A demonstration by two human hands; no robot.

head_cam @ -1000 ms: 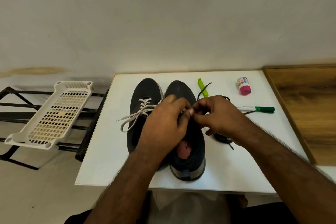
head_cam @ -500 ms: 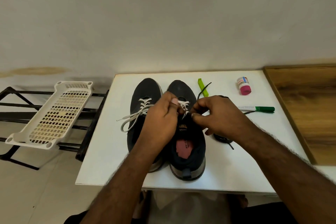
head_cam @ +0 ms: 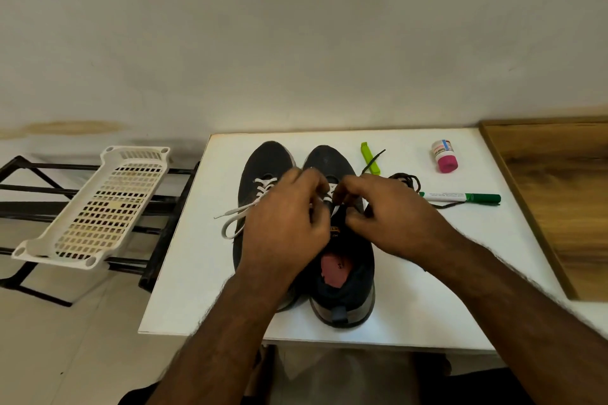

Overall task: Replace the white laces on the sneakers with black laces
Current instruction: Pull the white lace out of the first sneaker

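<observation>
On the white worktop (head_cam: pixel 184 279) two dark sneakers stand side by side, toes toward the wall. Over the right sneaker (head_cam: pixel 342 293) both hands meet at the lacing: the left hand (head_cam: pixel 286 223) has its fingers curled in above the eyelets, and the right hand (head_cam: pixel 388 217) curls its fingers and thumb together at the tongue, each seemingly pinching the white lace (head_cam: pixel 330 191) of that shoe, though the exact grip is hidden behind the knuckles. A short stretch of that lace shows between the two hands. The left sneaker (head_cam: pixel 260 168) has its white lace (head_cam: pixel 237 217) threaded, with a loop and a loose end trailing off onto the worktop at its left. Black laces (head_cam: pixel 408 179) lie in a loose heap just right of the right hand, one end reaching up beside a lime-green clip (head_cam: pixel 370 158). Farther right lie a green marker (head_cam: pixel 460 198) and a small bottle with a pink cap (head_cam: pixel 444 159). Left of the worktop, a white perforated tray (head_cam: pixel 98 207) rests on a black metal rack (head_cam: pixel 29 187).
</observation>
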